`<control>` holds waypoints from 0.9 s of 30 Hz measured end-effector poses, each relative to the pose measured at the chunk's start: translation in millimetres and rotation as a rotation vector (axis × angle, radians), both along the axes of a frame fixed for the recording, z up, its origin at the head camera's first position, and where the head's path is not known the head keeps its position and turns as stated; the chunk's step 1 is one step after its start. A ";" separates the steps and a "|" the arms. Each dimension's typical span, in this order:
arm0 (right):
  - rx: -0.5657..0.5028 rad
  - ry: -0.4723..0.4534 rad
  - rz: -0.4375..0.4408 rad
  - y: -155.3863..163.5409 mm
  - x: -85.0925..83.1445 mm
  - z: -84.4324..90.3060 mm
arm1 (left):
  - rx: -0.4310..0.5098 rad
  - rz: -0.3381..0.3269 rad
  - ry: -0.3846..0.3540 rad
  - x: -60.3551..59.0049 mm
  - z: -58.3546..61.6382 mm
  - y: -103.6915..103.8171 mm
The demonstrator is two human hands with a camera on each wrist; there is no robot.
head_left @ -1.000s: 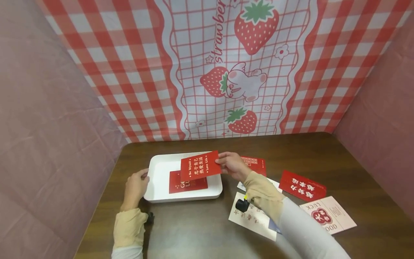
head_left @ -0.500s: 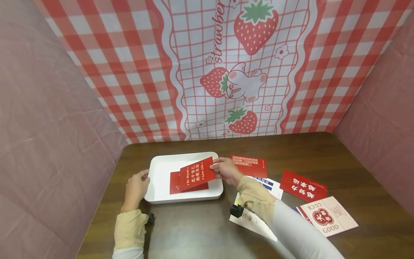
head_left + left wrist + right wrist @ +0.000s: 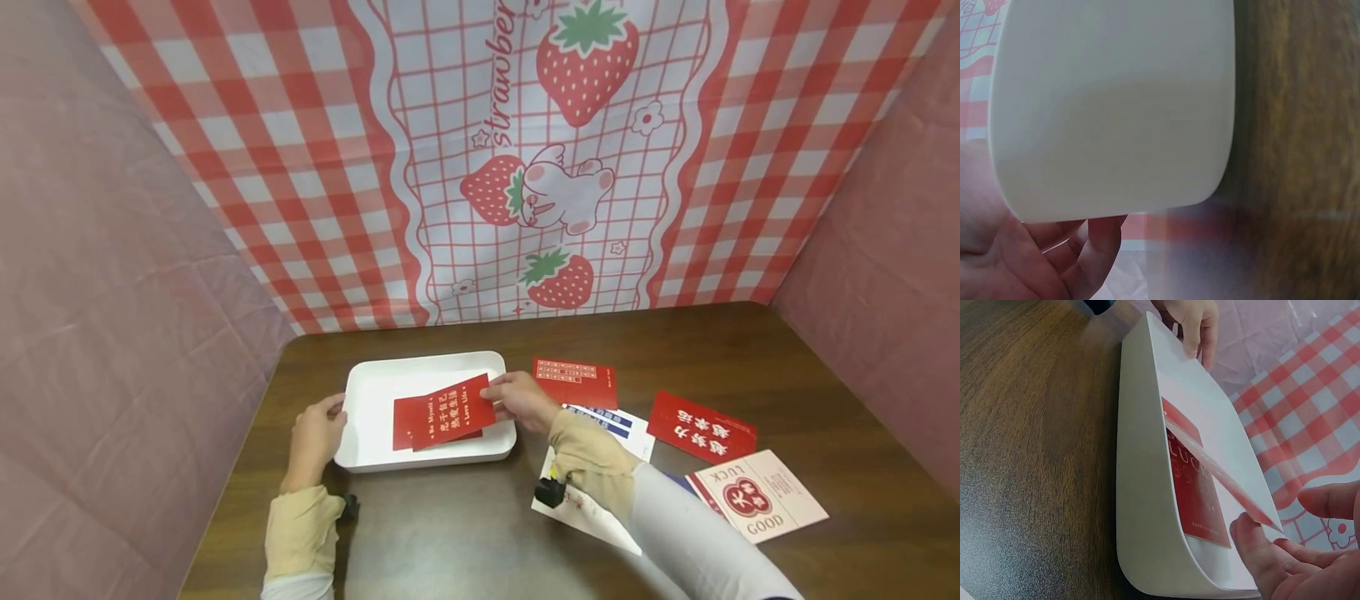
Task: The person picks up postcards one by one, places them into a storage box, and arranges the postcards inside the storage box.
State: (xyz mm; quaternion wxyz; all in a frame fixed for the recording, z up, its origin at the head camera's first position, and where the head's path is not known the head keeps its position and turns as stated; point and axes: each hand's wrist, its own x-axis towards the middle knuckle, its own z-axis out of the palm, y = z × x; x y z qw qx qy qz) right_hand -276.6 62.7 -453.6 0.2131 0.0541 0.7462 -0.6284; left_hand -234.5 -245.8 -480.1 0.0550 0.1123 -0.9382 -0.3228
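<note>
A white tray [image 3: 367, 392] lies on the table. My left hand [image 3: 315, 433] grips its left end; in the left wrist view the fingers [image 3: 1100, 247] curl at the tray's edge. My right hand [image 3: 525, 400] pinches the right end of a red card [image 3: 450, 412] with pale lettering. That card slants down over a second red card [image 3: 1200, 494], marked "LUCK", lying on the tray floor. In the right wrist view the held card [image 3: 1229, 478] appears nearly edge-on, its near end raised at the fingertips.
Right of the tray lie a red card with a printed grid [image 3: 573, 383], a blue-and-white card [image 3: 637, 433], a red lettered card [image 3: 701, 427], a cream "GOOD LUCK" card [image 3: 757, 496] and a pale card [image 3: 592, 517], partly under the right arm. A strawberry-print cloth [image 3: 562, 200] hangs behind.
My right hand has moved slightly left and down, lowering the red card until it covers most of the card in the tray. The left hand stays at the tray's end.
</note>
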 end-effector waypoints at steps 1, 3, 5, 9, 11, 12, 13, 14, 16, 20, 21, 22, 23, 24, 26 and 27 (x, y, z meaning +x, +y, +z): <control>0.007 0.001 0.009 -0.2 0.4 0.3 | 0.000 0.000 0.000 -0.3 -0.3 -0.1; 0.019 0.000 0.022 -1.0 1.2 1.1 | -0.001 0.000 0.002 -0.1 -0.2 -0.3; 0.024 0.004 0.026 -2.2 2.0 1.6 | -0.002 -0.002 0.004 -0.3 -0.5 -1.0; 0.062 0.042 0.039 -5.8 3.7 1.8 | 0.000 -0.004 0.005 -0.3 -0.6 -2.0; 0.089 0.060 0.047 -7.4 4.3 1.6 | 0.004 -0.004 0.003 -0.4 -0.4 -2.2; 0.101 0.067 0.051 -8.1 4.5 1.6 | 0.008 -0.003 0.004 -0.2 0.1 -2.0; 0.110 0.067 0.055 -8.7 4.8 1.3 | 0.011 -0.003 0.003 -0.1 0.0 -2.1; 0.111 0.064 0.058 -9.3 4.8 1.1 | 0.013 -0.002 0.003 0.2 0.1 -2.1; 0.111 0.052 0.064 -10.0 4.9 0.9 | 0.017 -0.001 0.003 0.9 0.4 -2.2; 0.105 0.037 0.071 -10.0 4.3 2.2 | 0.015 -0.006 0.006 1.1 1.6 -2.2; 0.104 0.035 0.073 -9.8 4.2 2.2 | 0.015 -0.008 0.007 1.3 1.6 -2.2; 0.102 0.038 0.078 -9.4 4.4 2.5 | 0.013 -0.009 0.007 1.3 1.5 -2.3; 0.097 0.041 0.074 -8.9 4.4 2.7 | 0.012 -0.010 0.008 1.2 1.2 -2.4; 0.089 0.047 0.072 -8.1 4.2 2.8 | 0.010 -0.011 0.008 1.2 1.0 -2.5; 0.073 0.063 0.062 -6.3 3.7 3.2 | 0.006 -0.013 0.010 1.3 0.5 -2.7; 0.068 0.075 0.055 -5.3 3.3 3.6 | 0.006 -0.010 0.013 1.4 0.2 -2.9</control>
